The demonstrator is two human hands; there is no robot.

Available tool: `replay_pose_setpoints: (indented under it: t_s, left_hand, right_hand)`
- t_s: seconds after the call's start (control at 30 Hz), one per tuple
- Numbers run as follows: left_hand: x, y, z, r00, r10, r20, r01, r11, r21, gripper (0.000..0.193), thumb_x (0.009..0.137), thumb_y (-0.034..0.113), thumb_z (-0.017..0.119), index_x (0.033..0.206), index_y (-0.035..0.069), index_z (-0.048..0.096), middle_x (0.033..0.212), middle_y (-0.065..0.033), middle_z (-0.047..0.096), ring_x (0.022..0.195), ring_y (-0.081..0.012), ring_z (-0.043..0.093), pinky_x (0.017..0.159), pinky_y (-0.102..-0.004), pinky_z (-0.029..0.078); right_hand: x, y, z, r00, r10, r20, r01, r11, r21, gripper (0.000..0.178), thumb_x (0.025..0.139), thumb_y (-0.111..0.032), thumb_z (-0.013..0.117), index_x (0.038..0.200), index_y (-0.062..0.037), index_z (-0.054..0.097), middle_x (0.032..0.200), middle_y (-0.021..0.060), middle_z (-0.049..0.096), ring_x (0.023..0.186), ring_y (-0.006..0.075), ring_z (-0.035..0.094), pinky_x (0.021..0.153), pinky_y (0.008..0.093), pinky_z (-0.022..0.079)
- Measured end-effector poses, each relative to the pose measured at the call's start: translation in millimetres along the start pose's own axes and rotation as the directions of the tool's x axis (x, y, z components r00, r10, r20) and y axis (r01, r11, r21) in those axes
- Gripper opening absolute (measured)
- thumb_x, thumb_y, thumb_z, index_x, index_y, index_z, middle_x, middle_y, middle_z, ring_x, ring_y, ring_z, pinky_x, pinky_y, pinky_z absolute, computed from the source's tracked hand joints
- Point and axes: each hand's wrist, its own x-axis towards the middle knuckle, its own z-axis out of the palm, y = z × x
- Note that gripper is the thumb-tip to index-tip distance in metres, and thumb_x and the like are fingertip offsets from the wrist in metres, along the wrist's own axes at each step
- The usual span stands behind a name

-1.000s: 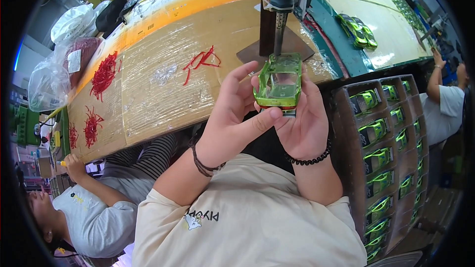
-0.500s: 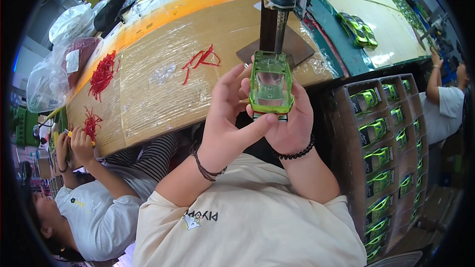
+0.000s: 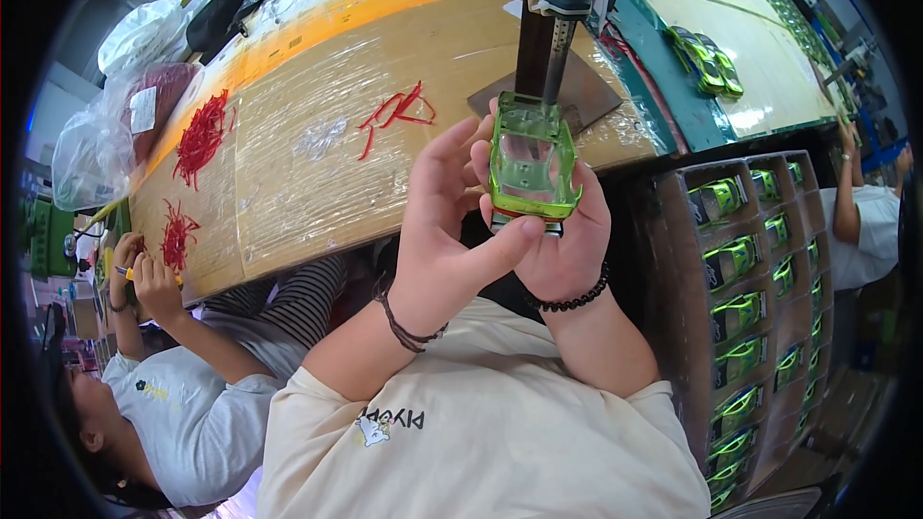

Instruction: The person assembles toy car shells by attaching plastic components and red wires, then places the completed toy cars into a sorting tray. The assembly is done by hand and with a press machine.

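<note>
Both my hands hold a translucent green toy car body point(image 3: 535, 159) above the table's near edge. My left hand point(image 3: 450, 216) is closed on its left side, with the thumb along the near end. My right hand point(image 3: 575, 242) cups it from the right and below; part of its fingers is hidden under the car. Just beyond the car's far end hangs an upright iron-like tool point(image 3: 561, 38) with a dark teal handle and a perforated metal barrel. Whether its tip touches the car, I cannot tell. Beneath the tool lies a brown square plate point(image 3: 588, 94).
Red strips point(image 3: 396, 113) and a red heap point(image 3: 202, 139) lie on the film-covered cardboard tabletop point(image 3: 298, 202). At right stands a divided tray point(image 3: 685, 259) of green toy cars; finished-looking cars point(image 3: 707, 62) sit farther back. A co-worker point(image 3: 192, 404) sits at left, near plastic bags point(image 3: 91, 149).
The toy car body has turned and tilted slightly in my hands, its near end shifting a little right. The surroundings have shifted slightly in the view. The co-worker's hands have moved a little.
</note>
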Motion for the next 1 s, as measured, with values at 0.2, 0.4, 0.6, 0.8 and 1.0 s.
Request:
replay_pose_setpoints:
  t_s: [0.2, 0.4, 0.6, 0.8, 1.0]
  left_hand:
    - [0.6, 1.7, -0.8, 1.000, 0.009, -0.013, -0.009, 1.000, 0.012, 0.090, 0.080, 0.017, 0.083, 0.150, 0.003, 0.028, 0.153, -0.0125, 0.042, 0.124, -0.0189, 0.053, 0.101, -0.0359, 0.044]
    - [1.1, -3.9, 2.1, 0.999, -0.040, 0.029, 0.040, 0.999, -0.010, 0.092, 0.080, 0.018, 0.083, 0.151, 0.002, 0.026, 0.148, -0.0146, 0.047, 0.126, -0.0212, 0.053, 0.102, -0.0361, 0.044]
    - [-5.4, -9.9, -19.0, 0.964, -0.084, 0.251, 0.080, 0.996, 0.026, 0.092, 0.082, 0.008, 0.079, 0.154, 0.004, 0.021, 0.143, -0.0170, 0.051, 0.126, -0.0250, 0.055, 0.105, -0.0386, 0.043]
    - [-10.3, -3.4, -35.0, 0.967, -0.068, 0.244, 0.046, 0.994, 0.096, 0.068, 0.087, 0.001, 0.069, 0.147, 0.005, 0.037, 0.146, -0.0131, 0.050, 0.126, -0.0232, 0.054, 0.101, -0.0358, 0.046]
    - [-11.4, 55.8, -21.3, 0.722, 0.366, 0.587, -0.280, 0.931, -0.235, 0.044, 0.085, 0.001, 0.065, 0.128, 0.001, 0.056, 0.125, -0.0249, 0.063, 0.114, -0.0332, 0.061, 0.094, -0.0433, 0.050]
  right_hand:
    - [0.9, 1.3, -0.5, 1.000, 0.003, 0.010, -0.003, 1.000, 0.016, 0.054, 0.110, -0.035, 0.031, 0.153, -0.0024, 0.031, 0.142, 0.0212, 0.050, 0.134, 0.0357, 0.050, 0.104, 0.0454, 0.052]
    - [-13.1, -0.8, -7.0, 0.968, -0.117, -0.222, 0.070, 0.976, -0.208, 0.049, 0.110, -0.031, 0.035, 0.152, -0.0074, 0.030, 0.142, 0.0192, 0.050, 0.131, 0.0375, 0.052, 0.099, 0.0485, 0.054]
    - [-36.7, 7.1, 5.8, 0.873, -0.386, -0.297, 0.183, 0.826, -0.533, 0.052, 0.105, -0.029, 0.043, 0.153, -0.0216, 0.025, 0.139, 0.0130, 0.052, 0.120, 0.0384, 0.059, 0.097, 0.0518, 0.053]
    - [-27.4, -10.3, 15.3, 0.543, -0.812, -0.216, 0.316, 0.435, -0.843, 0.072, 0.101, -0.014, 0.052, 0.156, -0.0234, 0.006, 0.151, 0.0046, 0.035, 0.121, 0.0250, 0.055, 0.081, 0.0453, 0.060]
    - [28.0, -67.8, 33.2, 0.342, -0.938, -0.057, 0.414, 0.205, -0.887, 0.077, 0.096, -0.018, 0.060, 0.154, -0.0241, 0.010, 0.147, 0.0046, 0.037, 0.115, 0.0262, 0.052, 0.083, 0.0493, 0.055]
